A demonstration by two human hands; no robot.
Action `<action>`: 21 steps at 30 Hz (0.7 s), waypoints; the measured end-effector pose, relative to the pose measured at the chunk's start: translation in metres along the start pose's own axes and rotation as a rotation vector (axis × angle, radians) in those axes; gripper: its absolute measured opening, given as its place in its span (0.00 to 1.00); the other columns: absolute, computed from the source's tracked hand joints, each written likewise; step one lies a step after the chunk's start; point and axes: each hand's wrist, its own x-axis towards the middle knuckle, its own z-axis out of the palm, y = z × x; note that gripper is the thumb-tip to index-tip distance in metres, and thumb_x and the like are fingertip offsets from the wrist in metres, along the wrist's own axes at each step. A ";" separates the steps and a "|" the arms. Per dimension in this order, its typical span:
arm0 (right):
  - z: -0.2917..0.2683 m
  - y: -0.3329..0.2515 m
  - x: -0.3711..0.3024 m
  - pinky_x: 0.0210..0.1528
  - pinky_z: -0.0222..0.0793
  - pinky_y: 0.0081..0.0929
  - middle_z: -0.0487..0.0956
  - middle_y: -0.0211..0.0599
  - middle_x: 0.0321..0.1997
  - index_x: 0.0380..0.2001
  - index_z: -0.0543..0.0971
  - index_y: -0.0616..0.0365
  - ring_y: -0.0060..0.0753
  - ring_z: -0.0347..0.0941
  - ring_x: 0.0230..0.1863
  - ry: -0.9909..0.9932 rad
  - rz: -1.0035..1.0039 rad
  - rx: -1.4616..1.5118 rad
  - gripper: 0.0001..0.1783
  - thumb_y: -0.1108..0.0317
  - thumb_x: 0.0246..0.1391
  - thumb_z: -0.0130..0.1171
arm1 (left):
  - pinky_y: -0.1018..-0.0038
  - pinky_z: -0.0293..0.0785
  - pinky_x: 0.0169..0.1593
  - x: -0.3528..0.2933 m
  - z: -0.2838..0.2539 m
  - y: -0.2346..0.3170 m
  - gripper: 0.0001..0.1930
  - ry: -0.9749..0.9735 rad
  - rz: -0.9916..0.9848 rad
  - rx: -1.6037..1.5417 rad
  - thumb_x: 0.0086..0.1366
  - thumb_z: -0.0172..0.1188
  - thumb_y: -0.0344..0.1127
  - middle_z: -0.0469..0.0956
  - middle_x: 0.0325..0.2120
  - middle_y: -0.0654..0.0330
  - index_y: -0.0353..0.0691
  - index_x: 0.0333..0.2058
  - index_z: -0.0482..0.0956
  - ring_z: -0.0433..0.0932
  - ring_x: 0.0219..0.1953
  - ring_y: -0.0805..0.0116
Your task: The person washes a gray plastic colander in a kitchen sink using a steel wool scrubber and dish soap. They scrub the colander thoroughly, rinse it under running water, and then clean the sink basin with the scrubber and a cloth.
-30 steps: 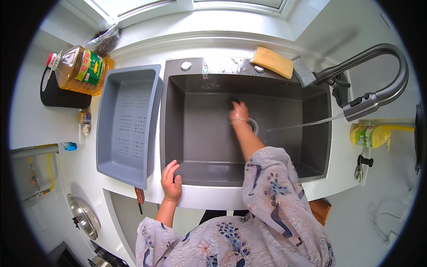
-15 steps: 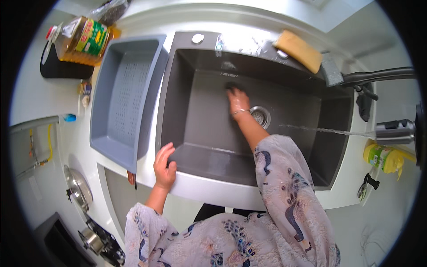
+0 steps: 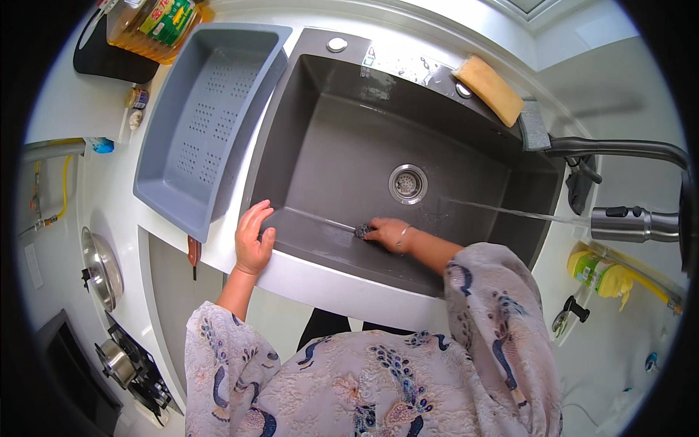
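Note:
In the grey sink (image 3: 342, 156), my right hand (image 3: 391, 235) is closed around a dark grey scouring ball (image 3: 362, 231). It presses the ball low against the near wall, close to the sink floor. My left hand (image 3: 253, 242) lies at the sink's near left rim with its fingers stretched out, holding nothing. Water (image 3: 510, 212) runs in a thin stream from the metal tap head (image 3: 633, 223) on the right and lands near the round drain (image 3: 408, 184).
A grey-blue perforated basin (image 3: 196, 135) stands left of the sink. On the far right rim lie a yellow sponge-like block (image 3: 489, 90) and a grey pad (image 3: 534, 125). A yellow bottle (image 3: 601, 273) sits at right; an oil jug (image 3: 156, 29) stands far left.
My right hand has come from the far middle of the sink floor to the near wall, bringing the scouring ball. My left hand stays at the near left rim. The view has shifted slightly.

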 end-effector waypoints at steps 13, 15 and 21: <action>-0.037 0.074 0.103 0.40 0.71 0.41 0.70 0.46 0.47 0.46 0.72 0.53 0.47 0.71 0.41 0.684 0.622 -0.453 0.18 0.72 0.50 0.48 | 0.64 0.66 0.52 -0.002 -0.003 -0.001 0.23 -0.005 -0.022 -0.015 0.62 0.49 0.50 0.74 0.45 0.48 0.32 0.40 0.75 0.72 0.48 0.51; -0.041 0.039 0.150 0.50 0.66 0.39 0.69 0.42 0.52 0.46 0.73 0.51 0.45 0.68 0.48 0.451 0.427 -0.292 0.18 0.73 0.50 0.47 | 0.64 0.67 0.52 -0.002 0.001 -0.006 0.23 0.003 -0.014 -0.032 0.62 0.49 0.50 0.74 0.45 0.47 0.32 0.40 0.75 0.72 0.48 0.51; -0.019 0.010 0.081 0.51 0.63 0.36 0.69 0.44 0.51 0.46 0.75 0.48 0.46 0.66 0.48 0.220 0.182 -0.167 0.17 0.67 0.52 0.48 | 0.64 0.67 0.52 -0.002 -0.001 -0.003 0.22 0.018 -0.024 -0.065 0.61 0.51 0.49 0.74 0.44 0.48 0.33 0.40 0.75 0.72 0.47 0.51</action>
